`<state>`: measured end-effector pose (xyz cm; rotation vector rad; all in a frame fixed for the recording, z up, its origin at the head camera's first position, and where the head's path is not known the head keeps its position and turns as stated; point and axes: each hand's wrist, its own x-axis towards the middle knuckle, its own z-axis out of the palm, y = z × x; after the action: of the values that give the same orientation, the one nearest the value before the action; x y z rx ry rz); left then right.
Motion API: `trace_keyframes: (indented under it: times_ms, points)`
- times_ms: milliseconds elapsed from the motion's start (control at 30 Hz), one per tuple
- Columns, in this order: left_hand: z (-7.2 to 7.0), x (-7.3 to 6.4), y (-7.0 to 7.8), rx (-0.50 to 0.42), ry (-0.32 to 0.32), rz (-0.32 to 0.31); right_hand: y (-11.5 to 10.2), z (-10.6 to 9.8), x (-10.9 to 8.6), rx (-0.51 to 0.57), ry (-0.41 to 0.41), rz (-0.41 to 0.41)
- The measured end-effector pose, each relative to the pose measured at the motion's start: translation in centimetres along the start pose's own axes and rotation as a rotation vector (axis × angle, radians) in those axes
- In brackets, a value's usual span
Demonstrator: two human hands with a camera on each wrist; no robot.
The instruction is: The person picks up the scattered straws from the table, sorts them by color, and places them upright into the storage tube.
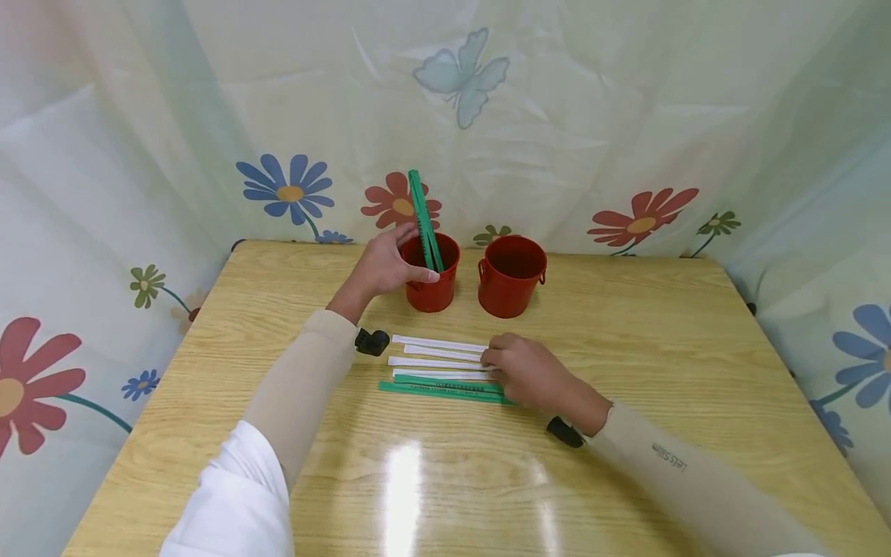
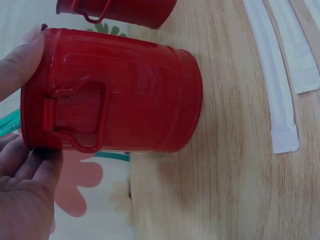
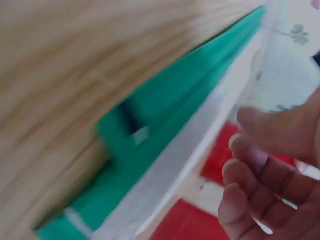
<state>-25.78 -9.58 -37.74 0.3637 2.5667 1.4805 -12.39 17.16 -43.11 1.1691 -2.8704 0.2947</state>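
1. Nearest, on a clock face centred on the row of packets, 12 at the far side: at 4 o'clock, the black wrist device beside the right sleeve. Could knock against the table through too low a dip of the wrist.
2. At 6 o'clock, two flat green packets, lying close alongside the lowest white one. Could get swept askew, or lifted along by mistake, owing to the crowding.
3. At 3 o'clock, the right hand, over the packets' ends, fingers loosely bent and apparently grasping nothing; packets blurred in the right wrist view. Might miss an end or pinch two together, because of thin shapes and narrow gaps.
4. From the centre towards 12, four white packets, roughly parallel on the table. Could fan out under a sideways push, or crumple from a hard pinch, judging by the papery look.
5. At 11 o'clock, the left hand, grasping the rim of the red bucket at 12. Could tip or drag it with an uneven pull.
6. Inside that bucket, the standing green packets, leaning towards 11 and rising well above the rim. Likely top-heavy; could swing across or spill out in a tilt.
7. At 1 o'clock, the second red bucket, upright, near the first but apart. Could get bumped through a sideways shift of the gripped one.
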Motion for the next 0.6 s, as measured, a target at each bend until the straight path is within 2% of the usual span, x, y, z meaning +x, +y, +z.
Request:
trace_keyframes:
  times_ms: [167, 233, 400, 533, 600]
  points:
    - [0.0, 0.1, 0.0, -0.008, 0.002, -0.008, -1.0, 0.5, -0.5, -0.015, -0.018, -0.134]
    - [0.0, 0.1, -0.1, -0.008, 0.003, -0.014, -1.2, 0.9, -0.6, -0.028, -0.031, -0.134]
    - [0.1, 0.0, -0.2, 0.002, 0.004, 0.002, -1.9, 1.3, -0.6, -0.076, -0.094, -0.069]
    - [0.1, 0.0, -0.1, 0.01, 0.012, 0.022, -2.5, 0.8, -0.6, -0.158, -0.161, -0.074]
    - [0.2, 0.0, 0.0, 0.017, 0.012, 0.022, -2.6, 0.2, -0.6, -0.163, -0.172, -0.072]
